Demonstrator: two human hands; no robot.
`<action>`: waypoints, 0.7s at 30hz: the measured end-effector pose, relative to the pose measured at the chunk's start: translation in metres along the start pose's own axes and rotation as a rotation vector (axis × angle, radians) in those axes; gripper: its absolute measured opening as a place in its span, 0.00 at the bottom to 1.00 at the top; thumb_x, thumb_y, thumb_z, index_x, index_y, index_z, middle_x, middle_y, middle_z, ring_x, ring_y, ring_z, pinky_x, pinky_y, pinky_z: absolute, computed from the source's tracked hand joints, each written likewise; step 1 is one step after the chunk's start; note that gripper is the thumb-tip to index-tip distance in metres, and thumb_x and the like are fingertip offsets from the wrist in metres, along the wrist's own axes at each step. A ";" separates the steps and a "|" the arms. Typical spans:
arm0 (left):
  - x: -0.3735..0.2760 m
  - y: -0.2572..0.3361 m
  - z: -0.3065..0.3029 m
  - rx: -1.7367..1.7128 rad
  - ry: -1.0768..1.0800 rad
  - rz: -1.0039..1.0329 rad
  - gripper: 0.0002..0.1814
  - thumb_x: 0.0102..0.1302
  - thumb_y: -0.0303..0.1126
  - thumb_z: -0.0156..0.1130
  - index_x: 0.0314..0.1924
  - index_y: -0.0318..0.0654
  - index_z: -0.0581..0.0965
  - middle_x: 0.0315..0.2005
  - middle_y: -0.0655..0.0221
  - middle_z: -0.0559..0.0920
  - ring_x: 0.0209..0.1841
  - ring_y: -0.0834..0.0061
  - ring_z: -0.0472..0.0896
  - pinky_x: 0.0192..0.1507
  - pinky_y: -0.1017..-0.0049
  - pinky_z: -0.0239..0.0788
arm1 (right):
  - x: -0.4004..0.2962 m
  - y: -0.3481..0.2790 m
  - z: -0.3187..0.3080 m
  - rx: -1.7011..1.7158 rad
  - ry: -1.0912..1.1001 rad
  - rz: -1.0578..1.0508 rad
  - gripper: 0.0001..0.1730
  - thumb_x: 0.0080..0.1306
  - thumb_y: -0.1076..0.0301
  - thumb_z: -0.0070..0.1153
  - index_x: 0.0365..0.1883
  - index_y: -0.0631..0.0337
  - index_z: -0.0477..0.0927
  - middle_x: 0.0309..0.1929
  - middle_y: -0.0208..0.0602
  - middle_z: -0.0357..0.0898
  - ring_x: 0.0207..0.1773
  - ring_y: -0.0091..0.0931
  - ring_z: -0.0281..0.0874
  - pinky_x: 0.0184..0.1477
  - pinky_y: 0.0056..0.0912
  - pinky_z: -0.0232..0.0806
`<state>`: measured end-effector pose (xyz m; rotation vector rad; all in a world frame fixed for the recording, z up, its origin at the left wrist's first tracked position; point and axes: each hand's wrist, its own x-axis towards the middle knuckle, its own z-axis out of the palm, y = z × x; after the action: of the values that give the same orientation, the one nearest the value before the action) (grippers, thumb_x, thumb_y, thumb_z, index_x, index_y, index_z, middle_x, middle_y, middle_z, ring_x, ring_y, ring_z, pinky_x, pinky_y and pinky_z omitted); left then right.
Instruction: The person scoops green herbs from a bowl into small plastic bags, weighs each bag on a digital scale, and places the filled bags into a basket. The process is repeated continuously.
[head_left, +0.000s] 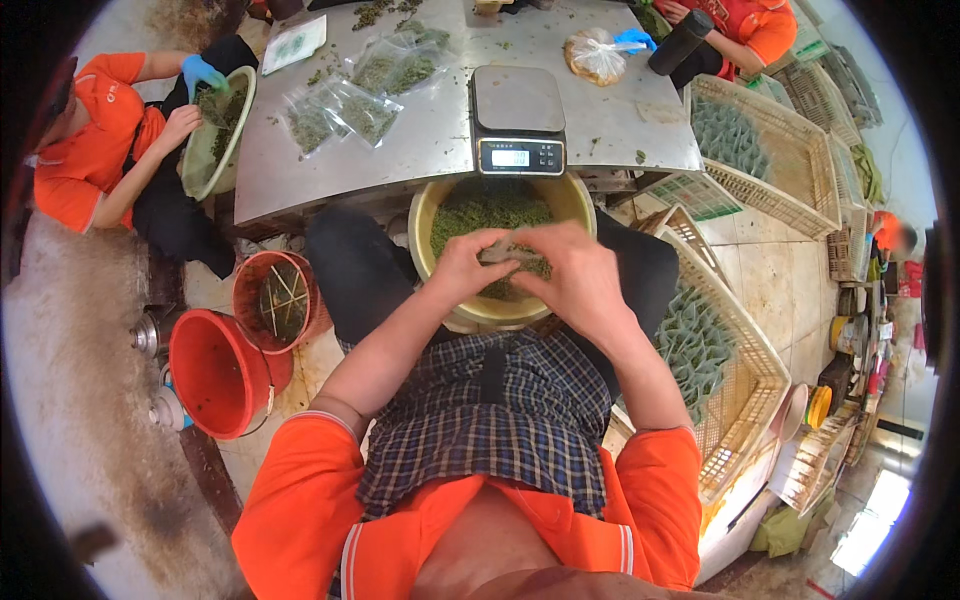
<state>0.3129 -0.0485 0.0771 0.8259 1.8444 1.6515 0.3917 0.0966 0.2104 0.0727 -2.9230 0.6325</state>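
Over a yellow plastic tub (420, 225) between the knees, my left hand (472, 262) pinches a small greyish pouch (499, 251). My right hand (574, 270) is at the pouch's other side, thumb and fingers curved around it and blurred. What the pouch holds is hidden by the fingers. Small green plant pieces (480, 210) fill much of the tub below both hands. Just beyond the tub, a digital scale (519, 101) stands at the metal table's edge with its display lit and nothing on its plate.
Clear bags of green plant material (367, 116) lie on the metal table (277, 180). Red buckets (217, 375) stand at left, near a co-worker (97, 142) with a basin. Plastic crates (750, 405) of greyish-green pouches (694, 345) are at right. A black bottle (681, 41) stands far right.
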 end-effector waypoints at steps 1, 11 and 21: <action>-0.001 0.006 -0.004 -0.022 -0.028 -0.053 0.24 0.55 0.28 0.72 0.53 0.35 0.78 0.44 0.66 0.84 0.48 0.77 0.80 0.52 0.73 0.71 | 0.001 -0.007 -0.003 -0.036 0.197 -0.044 0.16 0.51 0.67 0.66 0.40 0.54 0.83 0.31 0.39 0.82 0.39 0.38 0.80 0.42 0.41 0.73; 0.098 -0.082 -0.167 -0.091 0.861 -0.200 0.19 0.64 0.32 0.63 0.53 0.34 0.72 0.47 0.59 0.78 0.40 0.66 0.78 0.40 0.64 0.74 | -0.073 0.083 -0.002 0.349 0.494 0.324 0.08 0.53 0.72 0.63 0.34 0.58 0.82 0.37 0.36 0.81 0.42 0.36 0.80 0.44 0.38 0.72; 0.166 -0.204 -0.397 -0.559 0.606 -0.534 0.12 0.69 0.36 0.60 0.44 0.35 0.75 0.44 0.62 0.79 0.38 0.67 0.81 0.40 0.70 0.81 | -0.382 0.246 -0.013 -0.198 1.355 1.250 0.07 0.67 0.66 0.60 0.36 0.61 0.81 0.31 0.28 0.83 0.33 0.16 0.76 0.37 0.21 0.68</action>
<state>-0.1092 -0.2068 -0.0770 -0.4142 1.5941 1.9999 0.7511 0.3321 0.0625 -1.5471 -1.3821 0.2365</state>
